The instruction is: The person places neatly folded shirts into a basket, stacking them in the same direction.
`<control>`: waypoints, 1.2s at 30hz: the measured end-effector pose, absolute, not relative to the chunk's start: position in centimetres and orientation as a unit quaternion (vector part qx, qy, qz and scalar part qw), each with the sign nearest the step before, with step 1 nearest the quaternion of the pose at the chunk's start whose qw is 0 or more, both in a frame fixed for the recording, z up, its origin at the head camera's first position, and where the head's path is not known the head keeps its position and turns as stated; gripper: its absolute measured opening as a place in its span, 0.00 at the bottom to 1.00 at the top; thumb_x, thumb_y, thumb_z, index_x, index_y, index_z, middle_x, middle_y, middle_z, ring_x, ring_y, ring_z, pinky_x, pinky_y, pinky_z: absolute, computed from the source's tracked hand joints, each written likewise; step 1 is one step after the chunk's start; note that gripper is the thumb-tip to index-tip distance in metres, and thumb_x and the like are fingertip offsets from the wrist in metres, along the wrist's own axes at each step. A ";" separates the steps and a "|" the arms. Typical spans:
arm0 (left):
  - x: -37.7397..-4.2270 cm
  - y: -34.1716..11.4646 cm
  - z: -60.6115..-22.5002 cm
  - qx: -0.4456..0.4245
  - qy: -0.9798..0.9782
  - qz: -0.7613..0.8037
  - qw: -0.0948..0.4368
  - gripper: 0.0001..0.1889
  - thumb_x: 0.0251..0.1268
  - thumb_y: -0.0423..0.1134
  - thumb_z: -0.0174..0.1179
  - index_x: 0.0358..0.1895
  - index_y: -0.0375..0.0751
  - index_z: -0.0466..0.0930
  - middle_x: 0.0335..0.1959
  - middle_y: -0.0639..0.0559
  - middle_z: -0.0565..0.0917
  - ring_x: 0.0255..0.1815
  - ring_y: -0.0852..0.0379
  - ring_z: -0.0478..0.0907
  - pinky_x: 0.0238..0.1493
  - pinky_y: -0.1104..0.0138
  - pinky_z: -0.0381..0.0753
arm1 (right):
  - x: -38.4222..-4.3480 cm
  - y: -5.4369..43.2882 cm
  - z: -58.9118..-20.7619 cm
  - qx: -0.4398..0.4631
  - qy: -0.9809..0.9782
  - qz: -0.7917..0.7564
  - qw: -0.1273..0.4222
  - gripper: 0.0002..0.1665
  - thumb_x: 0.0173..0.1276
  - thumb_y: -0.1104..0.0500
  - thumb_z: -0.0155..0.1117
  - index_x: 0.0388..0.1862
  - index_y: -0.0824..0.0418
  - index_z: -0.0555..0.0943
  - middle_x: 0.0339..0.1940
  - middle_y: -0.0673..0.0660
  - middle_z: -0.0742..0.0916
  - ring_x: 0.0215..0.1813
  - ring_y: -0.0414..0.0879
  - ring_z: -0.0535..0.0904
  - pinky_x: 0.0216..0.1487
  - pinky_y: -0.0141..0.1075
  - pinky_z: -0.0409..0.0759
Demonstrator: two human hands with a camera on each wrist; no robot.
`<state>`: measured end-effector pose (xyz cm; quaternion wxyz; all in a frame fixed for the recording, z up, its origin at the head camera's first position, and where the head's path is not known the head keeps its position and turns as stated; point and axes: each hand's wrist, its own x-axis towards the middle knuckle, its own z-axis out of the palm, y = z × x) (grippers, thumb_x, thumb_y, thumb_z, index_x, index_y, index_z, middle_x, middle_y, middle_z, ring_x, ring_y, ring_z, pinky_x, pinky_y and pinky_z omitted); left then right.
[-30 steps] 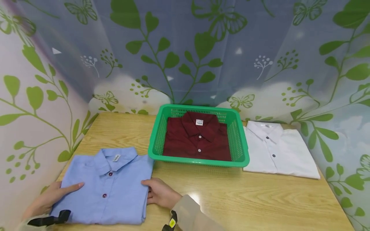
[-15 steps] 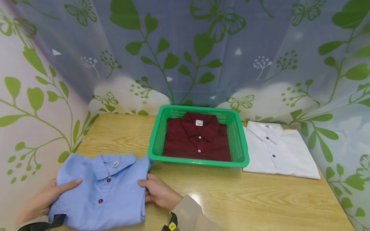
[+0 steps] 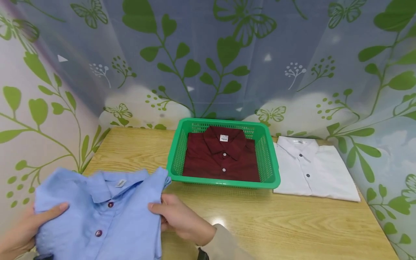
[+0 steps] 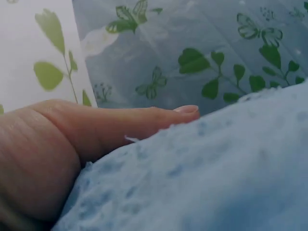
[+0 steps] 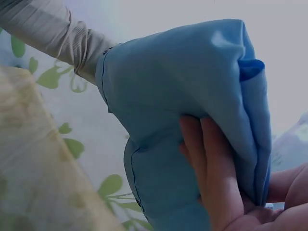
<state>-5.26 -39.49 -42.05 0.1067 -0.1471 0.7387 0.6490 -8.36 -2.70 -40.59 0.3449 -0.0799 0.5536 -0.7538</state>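
A folded light-blue shirt (image 3: 126, 213) with dark buttons is held up off the table at the front left, its collar facing away. My left hand (image 3: 29, 227) grips its left edge, thumb on top; in the left wrist view the thumb (image 4: 139, 120) lies along the cloth. On the other side, my right hand (image 3: 182, 216) pinches the right edge. From the right wrist, the shirt's folded underside (image 5: 178, 86) shows, with fingers (image 5: 216, 168) beneath it and the layers between them and the thumb. The left hand's other fingers are hidden behind the shirt.
A green plastic basket (image 3: 224, 183) stands at the back middle of the wooden table (image 3: 260, 224), with a folded dark-red shirt (image 3: 208, 166) inside. Right of it lies a folded white shirt (image 3: 325, 177), close against the basket. Patterned curtains (image 3: 208, 72) border the table.
Both hands have lifted the light-blue shirt from the table, its left side higher and shifted left and nearer to me. The basket and the other shirts have stayed put.
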 end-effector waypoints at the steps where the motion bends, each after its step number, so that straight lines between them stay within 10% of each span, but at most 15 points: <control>1: -5.2 -39.4 -41.7 -0.145 0.740 0.649 0.101 0.18 0.73 0.37 0.57 0.55 0.62 0.60 0.42 0.64 0.75 0.39 0.63 0.76 0.36 0.64 0.79 | -8.2 -2.4 -40.1 -0.085 0.557 -0.753 0.340 0.13 0.76 0.62 0.54 0.52 0.69 0.78 0.32 0.55 0.86 0.30 0.39 0.82 0.33 0.34 0.84; 28: -12.2 -25.2 -33.8 -0.052 0.690 0.711 0.121 0.28 0.72 0.44 0.59 0.67 0.57 0.54 0.63 0.49 0.62 0.59 0.54 0.69 0.50 0.61 0.77 | -15.8 13.5 -34.5 -0.083 0.586 -0.754 0.286 0.22 0.79 0.61 0.49 0.68 0.67 0.67 0.39 0.50 0.88 0.39 0.42 0.87 0.40 0.37 0.84; 36: -15.8 -20.5 -33.2 -0.036 0.706 0.692 0.144 0.36 0.70 0.50 0.61 0.72 0.41 0.53 0.66 0.41 0.65 0.58 0.51 0.73 0.54 0.60 0.77 | -18.4 17.7 -34.3 -0.047 0.603 -0.749 0.271 0.17 0.80 0.60 0.50 0.64 0.59 0.68 0.43 0.49 0.86 0.44 0.42 0.84 0.45 0.36 0.81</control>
